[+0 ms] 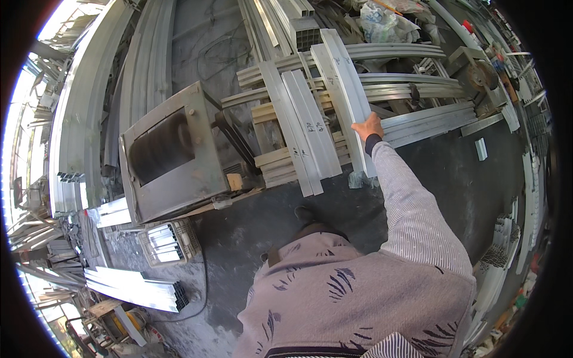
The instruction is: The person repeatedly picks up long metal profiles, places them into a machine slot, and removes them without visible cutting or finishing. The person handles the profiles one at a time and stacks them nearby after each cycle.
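Note:
My right hand (369, 126) reaches forward in a striped sleeve and is closed on the right edge of a long silvery metal profile (351, 98). The thumb lies across its upper face; the other fingers are partly hidden. To the left, several shorter metal profiles (301, 128) lie side by side, with handwritten marks on them. These pieces rest across a low stack of yellowish and silvery bars (277, 167). My left hand is out of view.
A grey machine housing with a dark roller (164, 146) stands at the left. Beyond it lie long metal bars (89, 101). A crate of short pieces (194, 235) and a bundle of square tubes (137, 289) sit at lower left. Plastic bags (388, 27) lie at the back.

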